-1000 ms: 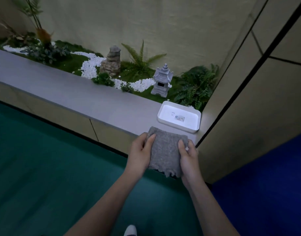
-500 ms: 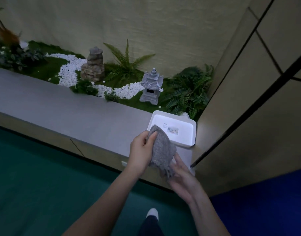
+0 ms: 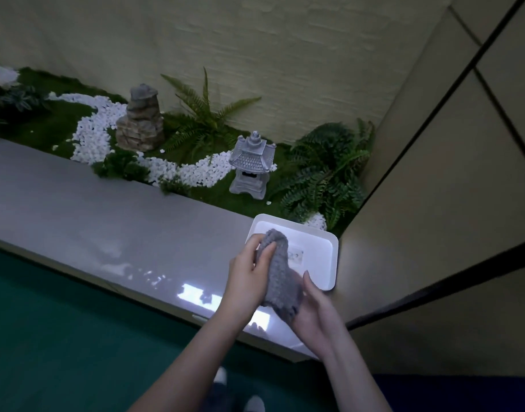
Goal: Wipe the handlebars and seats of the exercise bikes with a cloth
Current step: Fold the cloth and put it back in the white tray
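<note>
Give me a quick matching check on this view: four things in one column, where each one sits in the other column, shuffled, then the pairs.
Things
1 cloth
2 tray
3 pagoda lantern
4 rock stack

Places
A on the green bed, next to the right-hand fern
B on the grey ledge, near the corner
C gripped by the left hand, lower end in the right hand
D by the white pebbles, left of the lantern

Pairs: 1-C, 2-B, 3-A, 4-D
</note>
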Motion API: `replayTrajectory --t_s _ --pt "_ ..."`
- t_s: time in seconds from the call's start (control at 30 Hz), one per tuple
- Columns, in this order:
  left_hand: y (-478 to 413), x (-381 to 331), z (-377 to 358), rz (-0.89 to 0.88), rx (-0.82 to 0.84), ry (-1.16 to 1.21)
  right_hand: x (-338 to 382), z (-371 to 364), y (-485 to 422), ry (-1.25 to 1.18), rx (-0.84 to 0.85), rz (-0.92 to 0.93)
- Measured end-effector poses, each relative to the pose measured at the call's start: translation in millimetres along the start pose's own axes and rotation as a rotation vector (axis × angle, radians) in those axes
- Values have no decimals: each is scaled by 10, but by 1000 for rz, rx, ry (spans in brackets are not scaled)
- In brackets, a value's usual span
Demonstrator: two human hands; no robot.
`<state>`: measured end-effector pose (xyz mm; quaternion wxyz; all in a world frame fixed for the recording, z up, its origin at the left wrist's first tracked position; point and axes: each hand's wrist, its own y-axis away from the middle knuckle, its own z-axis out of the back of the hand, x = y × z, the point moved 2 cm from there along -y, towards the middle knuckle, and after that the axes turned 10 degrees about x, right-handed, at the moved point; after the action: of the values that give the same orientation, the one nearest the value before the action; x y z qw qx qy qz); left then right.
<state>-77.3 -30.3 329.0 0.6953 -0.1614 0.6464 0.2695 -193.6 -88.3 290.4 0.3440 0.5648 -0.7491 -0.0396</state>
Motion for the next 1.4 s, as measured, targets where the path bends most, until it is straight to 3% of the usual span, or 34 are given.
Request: replayTrajectory --t_s 0.13,0.3,0.43,0.6,0.8,1.07,1.4 --pt "-321 77 -79 -20 110 37 125 -29 -285 -15 -80 -57" --pt "-828 333 34 27 117 -63 321 164 -720 159 -351 247" --pt "-1262 537 87 93 103 -131 504 152 -1020 470 -526 448" --pt "-1779 881 39 204 138 -260 720 289 -1361 697 -640 525" --pt "-2034 1384 88 301 204 -279 926 692 -1638 825 -719 504" --pt "-2197 2045 216 306 186 -424 899 1538 -2171 987 -769 301" --pt "-2420 2921 78 238 211 -659 374 2123 -3080 934 -622 187"
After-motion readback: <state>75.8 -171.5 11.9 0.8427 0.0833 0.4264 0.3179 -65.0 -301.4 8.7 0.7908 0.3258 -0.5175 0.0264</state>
